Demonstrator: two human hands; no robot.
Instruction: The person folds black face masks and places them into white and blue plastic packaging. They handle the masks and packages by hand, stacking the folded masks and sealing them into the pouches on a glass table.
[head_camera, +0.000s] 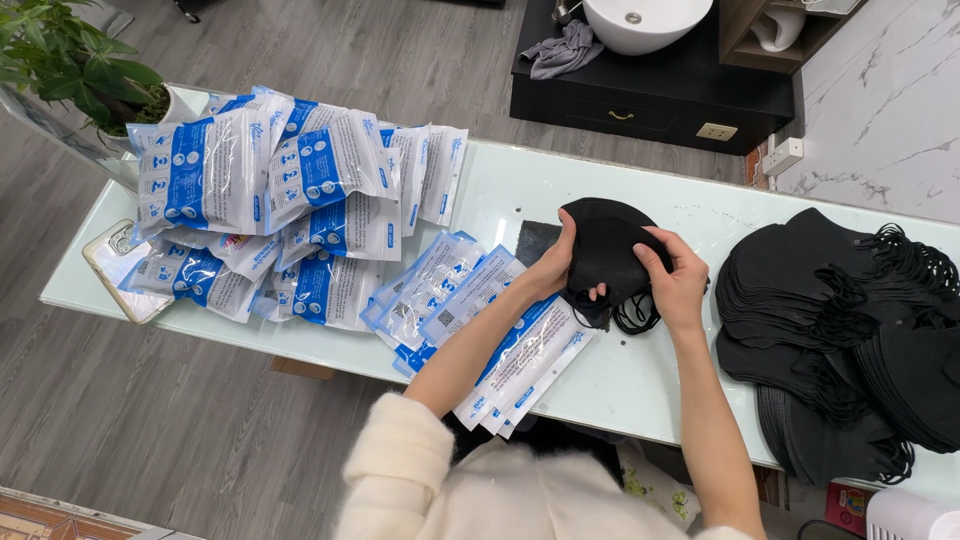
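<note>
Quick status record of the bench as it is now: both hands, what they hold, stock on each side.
left hand: grips the black mask from its left side
right hand: grips the same mask from the right
mask stack: black, piled at the table's right end
flat pouches: blue and white, fanned beside the left forearm
filled packs: heaped at the left end
table: pale glass top

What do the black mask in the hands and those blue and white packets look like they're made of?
The black mask, held by both hands, looks like soft matte fabric, probably non-woven: it folds without shine. The packets seem to be thin glossy plastic film: they reflect light and wrinkle, and the flat ones look partly see-through.
</note>
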